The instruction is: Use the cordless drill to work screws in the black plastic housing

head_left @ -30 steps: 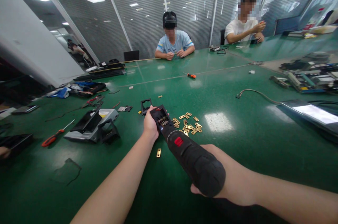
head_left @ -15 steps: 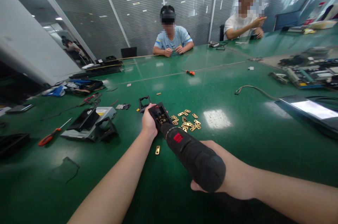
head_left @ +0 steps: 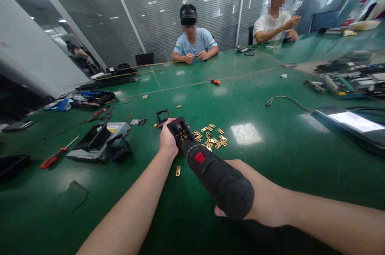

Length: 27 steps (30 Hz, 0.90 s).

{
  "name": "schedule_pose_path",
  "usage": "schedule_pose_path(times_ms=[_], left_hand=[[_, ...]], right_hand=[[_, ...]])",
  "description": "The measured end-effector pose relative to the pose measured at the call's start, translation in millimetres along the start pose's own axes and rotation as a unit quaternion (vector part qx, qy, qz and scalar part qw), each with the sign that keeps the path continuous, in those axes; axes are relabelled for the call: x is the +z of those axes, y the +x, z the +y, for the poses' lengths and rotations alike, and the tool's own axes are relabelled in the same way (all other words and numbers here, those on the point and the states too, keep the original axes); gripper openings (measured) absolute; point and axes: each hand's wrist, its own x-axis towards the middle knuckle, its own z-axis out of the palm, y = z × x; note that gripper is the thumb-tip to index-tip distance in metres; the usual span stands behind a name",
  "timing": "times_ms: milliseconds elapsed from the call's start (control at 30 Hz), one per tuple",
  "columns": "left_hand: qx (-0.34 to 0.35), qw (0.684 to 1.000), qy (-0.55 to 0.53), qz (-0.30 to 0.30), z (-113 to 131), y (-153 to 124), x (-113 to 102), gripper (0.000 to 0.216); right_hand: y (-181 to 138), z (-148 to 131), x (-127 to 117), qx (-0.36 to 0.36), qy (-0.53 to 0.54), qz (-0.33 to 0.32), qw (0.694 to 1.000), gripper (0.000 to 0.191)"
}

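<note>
My left hand point(head_left: 169, 138) grips a black plastic housing point(head_left: 172, 127) by its left side. Brass-coloured parts show inside the housing, and its open face is turned up toward me. My right hand point(head_left: 240, 185) is wrapped round the handle of a black cordless drill point(head_left: 216, 179) with a red switch on top. The drill's nose reaches the near end of the housing and hides the bit and its contact point. Just right of the housing lies a loose pile of small brass plates point(head_left: 213, 140) with holes. One single brass plate point(head_left: 178, 171) rests nearer to me.
A black frame point(head_left: 163, 118) stands behind my left hand. Leftward are a grey metal case point(head_left: 120, 130), another black frame point(head_left: 119, 147) and an orange screwdriver point(head_left: 54, 158). A second screwdriver point(head_left: 214, 81) lies farther off. Two people sit across the green table; a flat screen device point(head_left: 355, 122) is at right.
The whole view has shifted slightly, so everything sits a little farther left. Both hands keep their hold, with the drill still against the housing.
</note>
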Motion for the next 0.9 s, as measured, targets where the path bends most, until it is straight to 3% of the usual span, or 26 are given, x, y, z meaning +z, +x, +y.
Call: schedule_pose_path(times_ms=[900], left_hand=[[0.005, 1.0, -0.002, 0.011, 0.5, -1.3, 2.0, 0.025]], right_hand=[[-1.2, 0.5, -0.1, 0.018, -0.016, 0.001, 1.0, 0.033]])
